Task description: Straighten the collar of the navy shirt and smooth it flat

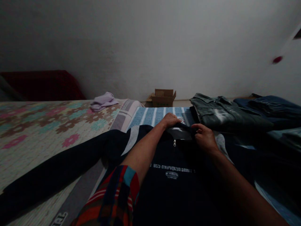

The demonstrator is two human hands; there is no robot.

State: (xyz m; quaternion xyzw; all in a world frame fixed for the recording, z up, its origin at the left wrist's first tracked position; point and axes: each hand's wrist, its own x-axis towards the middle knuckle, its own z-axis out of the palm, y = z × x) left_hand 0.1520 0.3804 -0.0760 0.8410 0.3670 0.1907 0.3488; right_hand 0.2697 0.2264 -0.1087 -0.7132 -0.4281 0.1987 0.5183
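Observation:
A dark navy zip-neck sweatshirt [162, 194] lies spread out in front of me, with pale grey shoulder panels and white lettering on its chest. One sleeve stretches to the lower left. My left hand [171, 120] is closed on the left side of its collar. On the collar's other side, my right hand [204, 135] pinches the fabric between thumb and fingers. The small metal zipper pull [174, 143] sits just below the collar opening, between my hands. Beneath the sweatshirt is a blue and white striped cloth [150, 115].
Right of my hands rests a folded dark green jacket [225, 113], with folded blue jeans [277, 106] beyond it. A lilac cloth [103, 101] lies on the floral bedspread [47, 125] at left. An open cardboard box [163, 99] stands against the wall.

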